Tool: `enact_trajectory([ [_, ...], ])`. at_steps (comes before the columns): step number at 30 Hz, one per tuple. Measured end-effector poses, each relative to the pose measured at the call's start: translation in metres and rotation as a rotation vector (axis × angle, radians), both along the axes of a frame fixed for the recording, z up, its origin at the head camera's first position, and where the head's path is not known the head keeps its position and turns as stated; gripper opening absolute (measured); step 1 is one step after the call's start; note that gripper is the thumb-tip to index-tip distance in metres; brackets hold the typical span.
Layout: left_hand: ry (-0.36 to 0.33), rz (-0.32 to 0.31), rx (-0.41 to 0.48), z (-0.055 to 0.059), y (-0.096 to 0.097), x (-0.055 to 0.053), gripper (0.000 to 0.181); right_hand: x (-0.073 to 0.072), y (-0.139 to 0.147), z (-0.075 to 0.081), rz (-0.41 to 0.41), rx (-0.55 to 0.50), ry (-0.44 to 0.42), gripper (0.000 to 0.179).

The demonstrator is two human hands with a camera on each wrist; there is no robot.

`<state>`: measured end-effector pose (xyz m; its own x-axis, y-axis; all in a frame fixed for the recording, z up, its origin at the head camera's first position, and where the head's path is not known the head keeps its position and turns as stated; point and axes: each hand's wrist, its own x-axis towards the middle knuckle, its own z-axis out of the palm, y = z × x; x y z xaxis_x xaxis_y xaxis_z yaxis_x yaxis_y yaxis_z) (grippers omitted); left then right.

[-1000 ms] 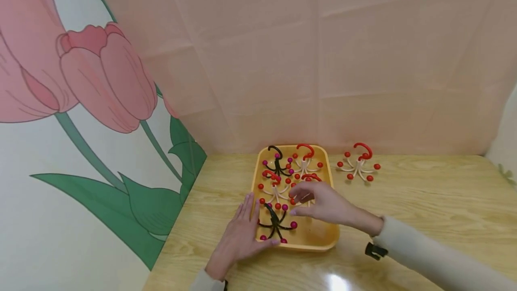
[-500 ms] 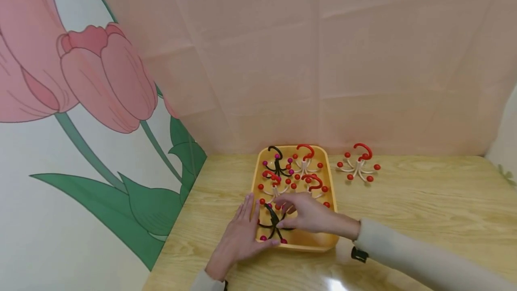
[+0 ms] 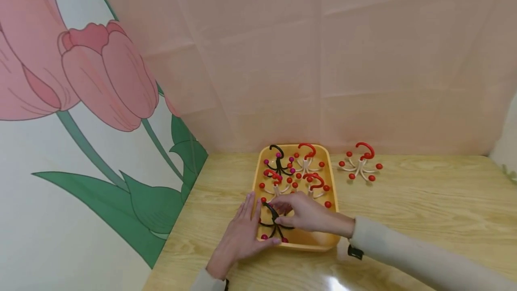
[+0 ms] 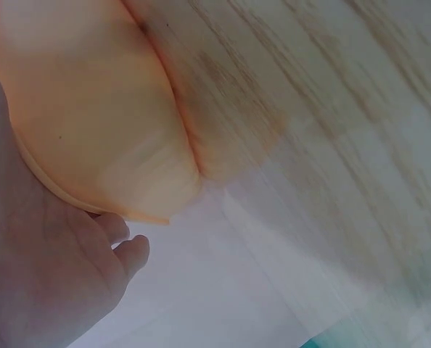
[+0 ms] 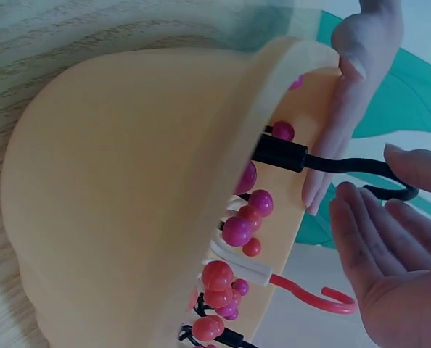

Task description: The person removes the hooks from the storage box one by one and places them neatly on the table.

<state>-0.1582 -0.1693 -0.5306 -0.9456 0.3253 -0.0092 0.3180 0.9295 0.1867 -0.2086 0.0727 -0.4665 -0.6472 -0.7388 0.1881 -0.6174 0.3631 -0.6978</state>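
Ball-tipped hanging hooks with several curved arms sit in a yellow tray [image 3: 304,238]. My left hand [image 3: 240,239] rests along the tray's left side, fingers straight and thumb over the near rim. In the left wrist view, its thumb side lies against the tray wall [image 4: 99,123]. My right hand [image 3: 307,213] is over the near-left black hanging hook [image 3: 275,227]. In the right wrist view, the black hook's curved end [image 5: 353,165] passes between the thumb and the extended fingers [image 5: 371,235], which stay apart. Some of its magenta balls are hidden behind this hand.
Another black hanging hook [image 3: 278,164] and three white ones with red hooks, one of them here [image 3: 307,163], share the tray. A further red-and-white hanging hook [image 3: 361,165] stands on the wooden table [image 3: 424,201] to the right. A pink backdrop [image 3: 258,80] rises behind.
My right hand has moved left and nearer, from over a red-and-white hanging hook to the near black one, then nearly stopped. The left hand and tray have kept their places.
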Motion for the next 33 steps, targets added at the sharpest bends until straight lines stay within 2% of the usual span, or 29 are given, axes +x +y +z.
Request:
enact_trajectory([
  [12,-0.033,0.026,0.007,0.003,0.001,-0.0009,0.12,-0.0002,-0.0015,-0.0009,-0.011,-0.038,-0.032,0.035],
  [20,-0.048,0.036,0.017,0.0023,0.0005,-0.0001,0.121,-0.0015,-0.0002,-0.0051,-0.042,-0.044,0.025,0.028],
  [28,-0.033,0.028,0.006,0.0012,0.0001,-0.0002,0.121,-0.0027,-0.0018,-0.0073,-0.071,-0.073,-0.066,0.023],
  [33,-0.01,0.019,0.004,0.0002,0.0006,-0.0011,0.122,-0.0032,-0.002,-0.0083,-0.073,-0.095,-0.061,0.021],
])
